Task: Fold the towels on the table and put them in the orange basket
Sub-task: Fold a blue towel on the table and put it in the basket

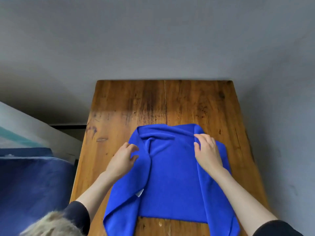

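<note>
Towel: where your hands meet the cloth, a blue towel (172,171) lies on the wooden counter (129,103), both long sides turned inward over the middle, its near corners trailing toward the counter's near edge.
Writing: you can see a small white tag (140,192) at the left fold; nothing on it can be read.
Left hand: your left hand (121,161) sits on the left fold, wrist low, fingers curled round the fold's edge with the thumb closing from below, so its grip is taken on the towel.
Right hand: your right hand (207,151) lies over the right fold near the far right corner, fingertips bent and pinching a ridge of cloth; its grip is also on the towel.
Arms: both your forearms reach in from the near edge, bare to dark sleeves (77,213) at the elbows.
Edges: your towel's far edge lies about midway along the counter, with bare wood beyond it up to the far edge, which meets a grey wall (153,40).
Side room: you have a strip of wood left of the towel and a narrower strip to its right.
Left of counter: a dark blue cloth surface (30,181) lies below counter level on your left.
Basket: the orange basket does not show in your view.
</note>
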The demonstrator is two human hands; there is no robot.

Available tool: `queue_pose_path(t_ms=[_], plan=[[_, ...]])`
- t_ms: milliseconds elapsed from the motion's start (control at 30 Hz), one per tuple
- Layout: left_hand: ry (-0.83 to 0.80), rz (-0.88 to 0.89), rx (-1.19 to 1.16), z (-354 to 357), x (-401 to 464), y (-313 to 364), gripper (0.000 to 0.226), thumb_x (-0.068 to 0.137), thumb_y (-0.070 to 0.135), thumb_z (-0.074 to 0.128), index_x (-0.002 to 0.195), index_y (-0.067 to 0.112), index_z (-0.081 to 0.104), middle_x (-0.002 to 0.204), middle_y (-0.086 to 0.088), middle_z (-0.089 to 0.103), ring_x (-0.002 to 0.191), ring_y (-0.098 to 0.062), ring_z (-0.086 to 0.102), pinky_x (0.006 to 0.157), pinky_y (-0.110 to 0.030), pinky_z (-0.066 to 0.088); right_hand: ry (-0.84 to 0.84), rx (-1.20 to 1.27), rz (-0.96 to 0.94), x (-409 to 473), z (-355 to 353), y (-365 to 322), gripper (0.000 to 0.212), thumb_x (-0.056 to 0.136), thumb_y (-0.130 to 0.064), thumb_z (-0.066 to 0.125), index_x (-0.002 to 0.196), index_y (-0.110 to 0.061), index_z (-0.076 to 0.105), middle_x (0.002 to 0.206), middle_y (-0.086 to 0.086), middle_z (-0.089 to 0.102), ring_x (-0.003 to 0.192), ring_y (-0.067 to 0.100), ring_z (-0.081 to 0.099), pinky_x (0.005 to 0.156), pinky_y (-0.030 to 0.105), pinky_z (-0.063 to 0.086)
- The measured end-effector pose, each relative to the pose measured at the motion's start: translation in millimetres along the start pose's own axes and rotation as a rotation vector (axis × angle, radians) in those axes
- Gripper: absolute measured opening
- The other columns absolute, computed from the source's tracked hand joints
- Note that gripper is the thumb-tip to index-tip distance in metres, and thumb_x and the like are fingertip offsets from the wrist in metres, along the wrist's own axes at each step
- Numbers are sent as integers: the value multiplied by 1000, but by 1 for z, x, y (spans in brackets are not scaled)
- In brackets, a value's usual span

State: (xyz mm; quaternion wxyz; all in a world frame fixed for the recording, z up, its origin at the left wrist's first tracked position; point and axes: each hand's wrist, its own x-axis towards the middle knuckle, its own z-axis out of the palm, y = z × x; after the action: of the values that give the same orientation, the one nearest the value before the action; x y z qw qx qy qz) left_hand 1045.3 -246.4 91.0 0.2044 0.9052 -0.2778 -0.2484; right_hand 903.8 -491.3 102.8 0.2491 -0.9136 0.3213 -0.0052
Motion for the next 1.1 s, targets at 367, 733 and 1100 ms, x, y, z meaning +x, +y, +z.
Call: queue_pose_path(t_ms=[367,733,1100], plan=[[-38,244,244,55,-65,-36,51,75,23,74,121,12,55,140,-10,44,125,-27,48,96,-34,45,-371,-282,-119,-47,97,-26,62,97,-46,34,149,-30,4,158,-2,-13,144,20,-15,114,52,-3],[496,-338,-428,-31,-14,-104,15,89,12,51,84,17,65,78,4,63,76,-13,54,61,-16,39,-298,-376,-38,-53,108,-40,55,96,-46,34,147,-30,19,158,-4,-4,145,19,-9,115,50,1],[579,-203,-85,-39,12,-136,13,89,9,53,99,4,60,104,-17,55,98,-34,49,83,-40,40,-235,-320,-112,-16,127,-105,58,97,-46,33,149,-28,15,159,-1,0,145,18,-7,116,49,1]])
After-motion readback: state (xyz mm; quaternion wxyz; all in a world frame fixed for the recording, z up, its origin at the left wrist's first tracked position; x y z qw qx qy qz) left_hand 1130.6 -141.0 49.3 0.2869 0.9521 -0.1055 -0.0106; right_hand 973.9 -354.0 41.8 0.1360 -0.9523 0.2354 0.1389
